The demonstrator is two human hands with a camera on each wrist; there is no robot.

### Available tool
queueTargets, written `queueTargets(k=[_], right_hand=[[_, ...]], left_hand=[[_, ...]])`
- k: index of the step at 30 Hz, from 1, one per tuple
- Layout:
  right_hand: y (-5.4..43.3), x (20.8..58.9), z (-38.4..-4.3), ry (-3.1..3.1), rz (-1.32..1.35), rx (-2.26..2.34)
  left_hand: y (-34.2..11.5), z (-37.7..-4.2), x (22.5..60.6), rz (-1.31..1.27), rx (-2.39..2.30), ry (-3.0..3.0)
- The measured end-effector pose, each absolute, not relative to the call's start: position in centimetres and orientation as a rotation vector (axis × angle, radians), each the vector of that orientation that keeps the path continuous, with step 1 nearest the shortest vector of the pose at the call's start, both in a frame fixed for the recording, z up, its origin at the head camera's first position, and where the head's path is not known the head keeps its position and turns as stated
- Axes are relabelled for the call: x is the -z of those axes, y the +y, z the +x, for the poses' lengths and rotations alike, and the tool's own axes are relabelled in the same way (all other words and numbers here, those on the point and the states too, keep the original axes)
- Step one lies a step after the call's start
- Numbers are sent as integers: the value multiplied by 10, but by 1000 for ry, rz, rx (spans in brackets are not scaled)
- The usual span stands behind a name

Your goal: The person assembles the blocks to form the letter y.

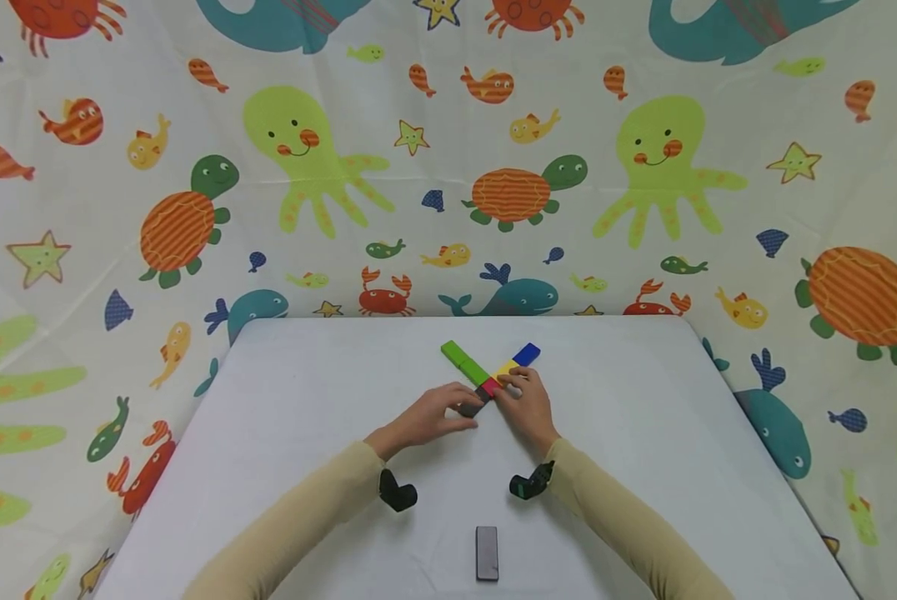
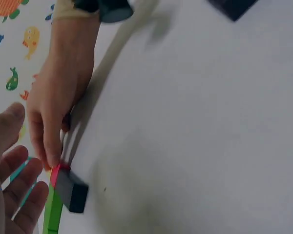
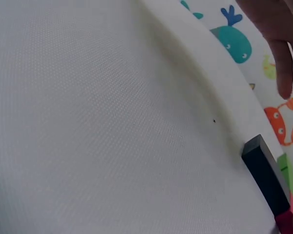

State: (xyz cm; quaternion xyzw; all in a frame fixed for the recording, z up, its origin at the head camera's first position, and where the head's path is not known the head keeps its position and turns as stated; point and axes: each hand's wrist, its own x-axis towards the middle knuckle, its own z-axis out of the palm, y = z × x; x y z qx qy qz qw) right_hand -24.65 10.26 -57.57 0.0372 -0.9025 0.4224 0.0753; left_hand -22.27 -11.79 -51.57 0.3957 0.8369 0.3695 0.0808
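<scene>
Several coloured blocks lie joined in a branching shape on the white table. Green blocks (image 1: 463, 362) run to the far left, and a yellow block (image 1: 507, 367) and a blue block (image 1: 527, 354) to the far right. A red block (image 1: 491, 387) sits at the junction, with a dark grey block (image 3: 265, 170) against it on the near side. My right hand (image 1: 527, 404) has its fingertips on the red block, seemingly pinching it; the fingers partly hide the yellow block. Beside the grey block my left hand (image 1: 433, 414) hovers with fingers spread, apparently holding nothing.
Another grey block (image 1: 487, 553) lies by itself near the table's front edge, between my forearms. Behind the white table (image 1: 328, 367) hangs a cloth (image 1: 433, 150) printed with sea animals. Each wrist carries a small black camera (image 1: 398, 490).
</scene>
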Motion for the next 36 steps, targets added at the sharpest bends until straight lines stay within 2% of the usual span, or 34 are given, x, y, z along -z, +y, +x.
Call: queueTargets(k=[8,15,25,36], right_hand=[[103,579,-246,-2593,208,-1212],[103,579,-246,-2616,176,-1256],[103,577,-245,-2681,108,-1311],[102,575,-244,-2673,109,-1309]], left_hand=[[-107,-159,526,1343,-968,2266],[-112,-125,533,1450,-729,2307],[-114,-101,548,1558,-589,2436],[-115,-102,559,1634,-690,2401]])
